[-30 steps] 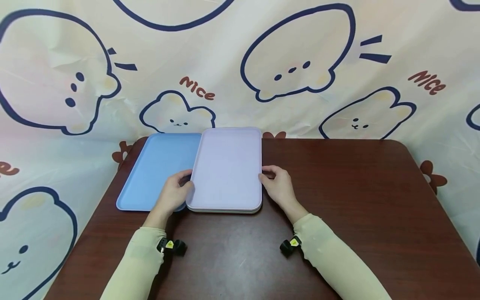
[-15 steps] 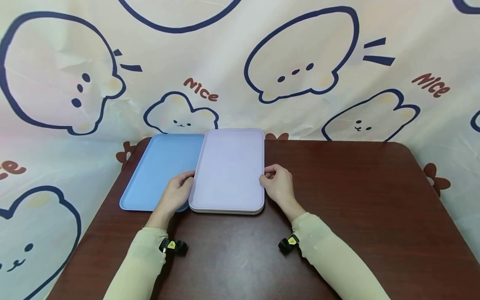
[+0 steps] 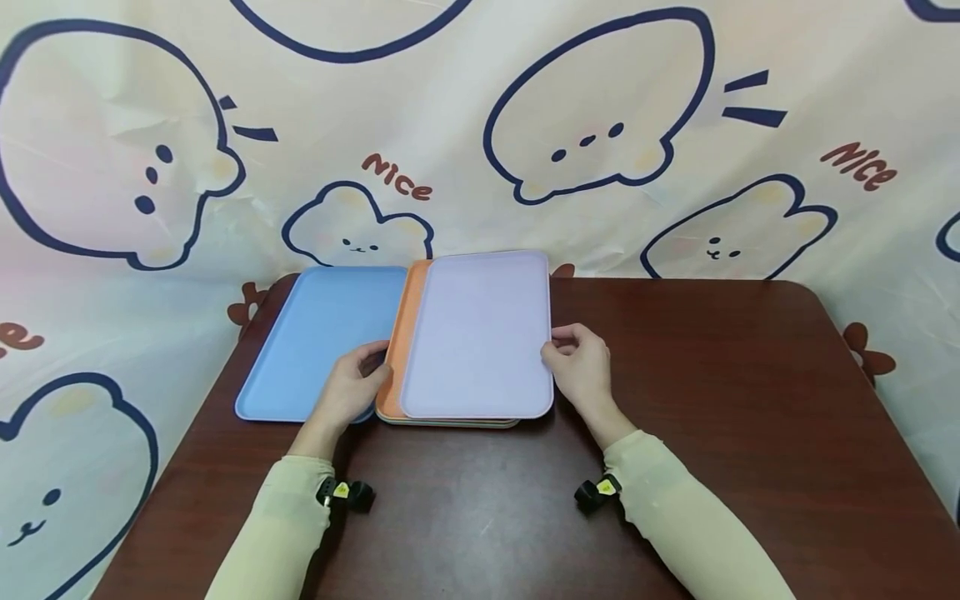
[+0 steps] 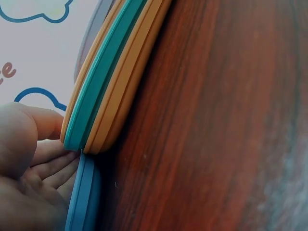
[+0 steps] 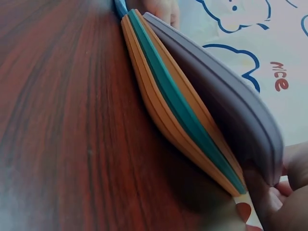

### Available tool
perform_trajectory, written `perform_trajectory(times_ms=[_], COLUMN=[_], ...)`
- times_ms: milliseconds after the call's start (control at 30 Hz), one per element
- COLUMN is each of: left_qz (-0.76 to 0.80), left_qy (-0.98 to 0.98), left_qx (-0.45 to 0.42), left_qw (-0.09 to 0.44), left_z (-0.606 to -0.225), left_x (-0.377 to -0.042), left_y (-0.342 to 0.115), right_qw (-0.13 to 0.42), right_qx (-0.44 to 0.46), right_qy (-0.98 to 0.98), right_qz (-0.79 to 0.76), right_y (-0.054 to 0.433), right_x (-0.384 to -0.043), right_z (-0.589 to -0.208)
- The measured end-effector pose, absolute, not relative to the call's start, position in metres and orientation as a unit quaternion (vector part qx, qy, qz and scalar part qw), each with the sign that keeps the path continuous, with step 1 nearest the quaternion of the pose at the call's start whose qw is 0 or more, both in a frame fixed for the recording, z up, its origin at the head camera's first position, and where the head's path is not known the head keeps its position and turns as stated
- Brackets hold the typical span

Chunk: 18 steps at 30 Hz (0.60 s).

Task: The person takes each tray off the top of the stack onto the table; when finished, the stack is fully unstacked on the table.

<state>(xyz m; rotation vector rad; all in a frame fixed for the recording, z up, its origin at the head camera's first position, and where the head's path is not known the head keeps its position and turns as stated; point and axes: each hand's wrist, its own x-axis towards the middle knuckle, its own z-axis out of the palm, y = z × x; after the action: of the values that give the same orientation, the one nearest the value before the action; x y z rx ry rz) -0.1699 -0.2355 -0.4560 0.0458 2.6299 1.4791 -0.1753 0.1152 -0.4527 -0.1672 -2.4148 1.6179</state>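
Note:
My right hand (image 3: 582, 367) pinches the right edge of a lavender tray (image 3: 480, 333), thumb on top. The right wrist view shows that tray tilted up, its right side apart from the stack below. Beneath it an orange tray (image 3: 392, 400) shows along the left; a teal tray (image 5: 168, 96) and another orange tray (image 5: 154, 103) lie under that. At the stack's left edge, my left hand (image 3: 351, 385) holds the rim, thumb at the top orange tray and fingers beside the stack. A light blue tray (image 3: 322, 333) lies flat to the left, partly behind the left hand.
The trays lie on a dark brown wooden table (image 3: 712, 417), near its back edge. A cartoon-printed cloth (image 3: 585, 225) hangs behind and around it. Each wrist carries a small black camera.
My right hand has drawn the lavender tray to the right and raised its right side, uncovering a strip of the orange tray. My left hand has stayed at the stack's left edge.

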Motion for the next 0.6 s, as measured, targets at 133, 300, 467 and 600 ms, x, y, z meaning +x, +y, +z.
perform_trajectory(times_ms=[133,300,467,600], left_qz=[0.482,0.479,0.483,0.483], left_qy=[0.874,0.876,0.874,0.874], left_qx=[0.015,0.014,0.015,0.013], left_qw=[0.061,0.061,0.06,0.061], left_z=[-0.456,-0.456,-0.456,-0.456], left_x=[-0.171,-0.171,-0.17,-0.17], left_y=[-0.235,-0.235,-0.235,-0.235], right_qw=[0.127,0.145,0.155,0.156], right_qx=[-0.063,-0.085,-0.104,-0.12], right_qy=[-0.791,-0.761,-0.74,-0.729], right_qz=[0.594,0.626,0.646,0.656], right_y=[0.123,0.132,0.144,0.157], right_x=[-0.173,-0.17,-0.166,-0.162], right_z=[-0.456,-0.458,-0.459,-0.46])
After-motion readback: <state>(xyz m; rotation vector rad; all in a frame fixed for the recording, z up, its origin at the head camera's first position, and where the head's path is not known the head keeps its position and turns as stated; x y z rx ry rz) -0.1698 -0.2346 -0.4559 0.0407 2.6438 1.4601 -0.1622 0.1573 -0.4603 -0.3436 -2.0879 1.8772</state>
